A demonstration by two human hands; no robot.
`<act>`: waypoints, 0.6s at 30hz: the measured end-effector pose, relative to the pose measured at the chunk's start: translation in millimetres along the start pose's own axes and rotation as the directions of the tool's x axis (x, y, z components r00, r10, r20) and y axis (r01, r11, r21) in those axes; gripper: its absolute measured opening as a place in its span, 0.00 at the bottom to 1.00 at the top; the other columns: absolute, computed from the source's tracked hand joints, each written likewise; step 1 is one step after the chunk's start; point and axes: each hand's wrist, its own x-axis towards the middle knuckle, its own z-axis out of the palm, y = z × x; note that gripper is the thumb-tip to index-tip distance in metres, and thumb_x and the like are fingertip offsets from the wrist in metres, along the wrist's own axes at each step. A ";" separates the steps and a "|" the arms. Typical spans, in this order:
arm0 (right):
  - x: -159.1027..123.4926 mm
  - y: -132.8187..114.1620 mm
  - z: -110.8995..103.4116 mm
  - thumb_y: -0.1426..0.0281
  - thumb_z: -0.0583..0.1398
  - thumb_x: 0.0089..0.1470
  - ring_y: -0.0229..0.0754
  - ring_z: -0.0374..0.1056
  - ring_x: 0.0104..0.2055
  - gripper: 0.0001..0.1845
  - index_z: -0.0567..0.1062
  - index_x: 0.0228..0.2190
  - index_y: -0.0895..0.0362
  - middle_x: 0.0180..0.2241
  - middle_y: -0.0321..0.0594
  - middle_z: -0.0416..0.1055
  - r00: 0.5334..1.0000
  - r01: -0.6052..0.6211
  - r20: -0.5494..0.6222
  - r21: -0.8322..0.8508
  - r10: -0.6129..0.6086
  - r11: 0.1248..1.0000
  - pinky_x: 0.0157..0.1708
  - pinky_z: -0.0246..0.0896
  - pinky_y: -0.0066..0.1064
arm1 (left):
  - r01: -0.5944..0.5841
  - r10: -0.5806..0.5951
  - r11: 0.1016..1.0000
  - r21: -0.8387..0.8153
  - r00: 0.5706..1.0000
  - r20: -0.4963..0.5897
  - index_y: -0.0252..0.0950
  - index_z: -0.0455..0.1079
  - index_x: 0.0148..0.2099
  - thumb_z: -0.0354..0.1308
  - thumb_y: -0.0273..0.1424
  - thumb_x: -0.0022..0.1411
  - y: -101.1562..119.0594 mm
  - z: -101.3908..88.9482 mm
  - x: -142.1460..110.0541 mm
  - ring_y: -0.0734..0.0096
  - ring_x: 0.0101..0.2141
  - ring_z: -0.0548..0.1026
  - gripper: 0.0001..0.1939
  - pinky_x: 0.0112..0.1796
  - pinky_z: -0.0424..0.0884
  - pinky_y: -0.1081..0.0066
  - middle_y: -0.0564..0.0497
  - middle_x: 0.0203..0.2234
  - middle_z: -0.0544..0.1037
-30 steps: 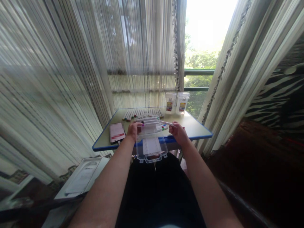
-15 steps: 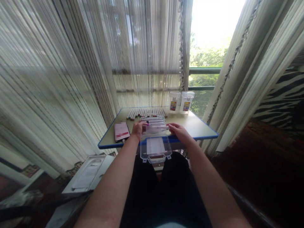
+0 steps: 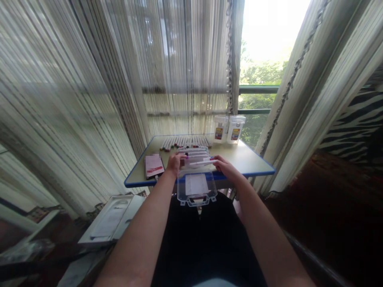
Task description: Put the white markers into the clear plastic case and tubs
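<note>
Item: clear plastic case [image 3: 195, 170], one. Body on the blue-edged counter [image 3: 254, 162], close to the near edge; lid [image 3: 211, 187] folded open toward the person, reaching past that edge over the lap.

Item: white marker [image 3: 201, 163], one. Near-level above the front part of the case, its left end slightly lower; whether it touches the contents cannot be told.

Right hand [image 3: 224, 166]: fingers pinching the white marker at its right end.

Left hand [image 3: 174, 163]: fingers bent at the left side of the case, beside a purple marker end [image 3: 186, 157]; whether they grip or merely rest there cannot be told.

Case contents: several white markers [image 3: 196, 152], lying crosswise, toward the back.

Reserve stock: row of markers [image 3: 185, 142], side by side at the rear of the counter, coloured ends mostly toward the person.

Handling notes, by judgement. Step in hand: seating the marker in the case. Best turned parallel to those lying inside, lowered left end first, right end following. Left fingers best used to steady the case wall and keep neighbouring markers from rolling. Downward pressure kept light; the overhanging lid may tip or drag the case.
</note>
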 end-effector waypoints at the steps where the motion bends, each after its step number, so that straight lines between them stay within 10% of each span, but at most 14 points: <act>1: -1.6 0.7 -1.7 0.64 0.61 0.44 0.30 0.48 0.18 0.10 0.71 0.30 0.55 0.16 0.25 0.56 1.000 0.016 0.009 -0.004 -0.016 1.000 0.18 0.40 0.24 | -0.014 0.014 1.000 0.019 1.000 0.017 0.33 0.72 0.29 0.62 0.29 0.37 -0.4 -0.3 0.1 0.68 0.21 0.73 0.11 0.22 0.64 0.73 0.51 0.18 0.75; 18: -7.8 -0.4 -8.5 0.59 0.65 0.43 0.33 0.59 0.27 0.19 0.78 0.38 0.55 0.27 0.35 0.71 0.996 0.094 0.012 0.013 -0.094 0.996 0.27 0.54 0.26 | -0.036 0.032 0.999 0.019 0.984 0.175 0.33 0.70 0.33 0.57 0.28 0.39 0.4 -1.4 -1.8 0.70 0.22 0.73 0.13 0.23 0.66 0.74 0.52 0.20 0.74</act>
